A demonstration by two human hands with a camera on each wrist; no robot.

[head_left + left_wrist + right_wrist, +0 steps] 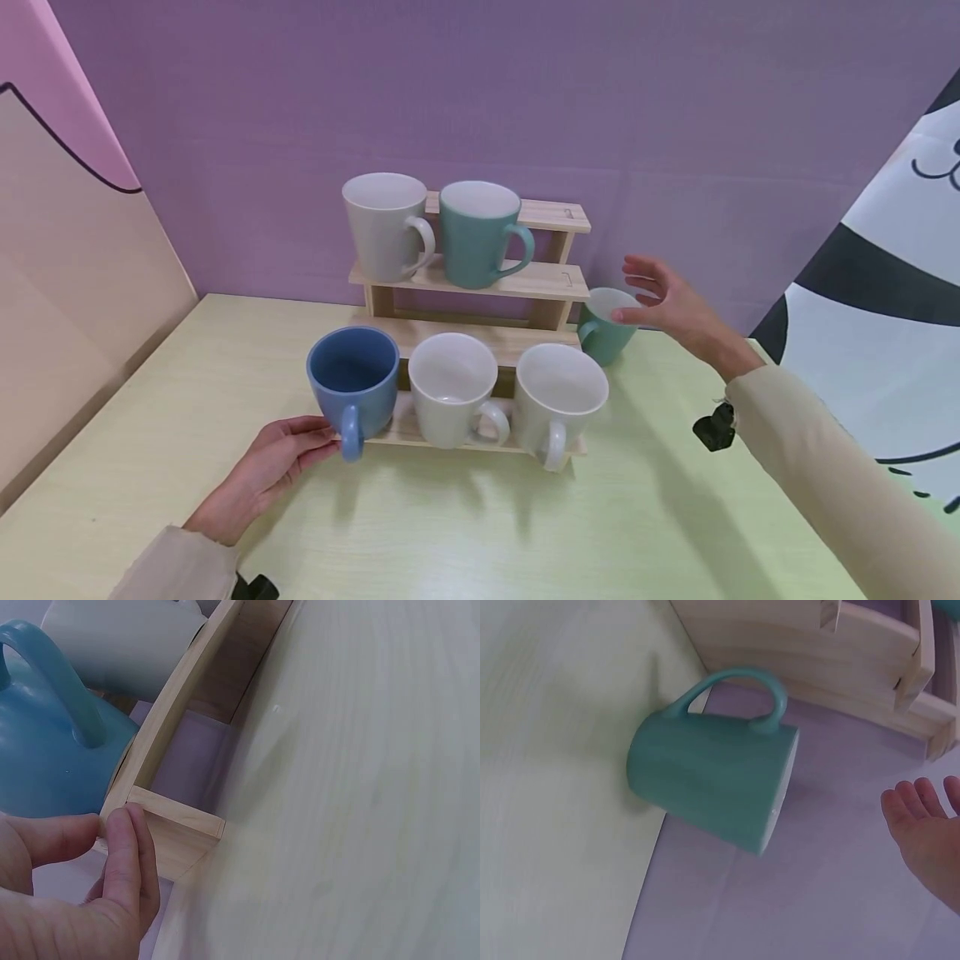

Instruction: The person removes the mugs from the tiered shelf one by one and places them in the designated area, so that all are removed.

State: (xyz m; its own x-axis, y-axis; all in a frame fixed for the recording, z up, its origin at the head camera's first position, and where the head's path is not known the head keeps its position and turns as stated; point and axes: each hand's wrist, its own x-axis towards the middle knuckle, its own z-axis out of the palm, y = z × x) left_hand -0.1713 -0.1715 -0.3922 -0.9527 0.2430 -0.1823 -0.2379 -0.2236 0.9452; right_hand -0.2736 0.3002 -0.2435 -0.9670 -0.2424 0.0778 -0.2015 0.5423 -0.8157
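My left hand (281,467) pinches the left end of the lowest step of a wooden tiered rack (480,335). In the left wrist view its thumb and fingertips (124,847) meet at the rack's corner. Just above that hand, a blue mug (352,367) stands on the bottom step. My right hand (667,304), fingers loosely spread and holding nothing, hovers by the rim of a teal mug (603,337) on the table, right of the rack. The right wrist view shows this teal mug (712,769) apart from the hand (930,832).
Two white mugs (450,400) (558,396) share the bottom step with the blue one. Higher up stand a white mug (384,229) and another teal mug (480,237). A purple backdrop (480,92) rises behind the pale table (450,533).
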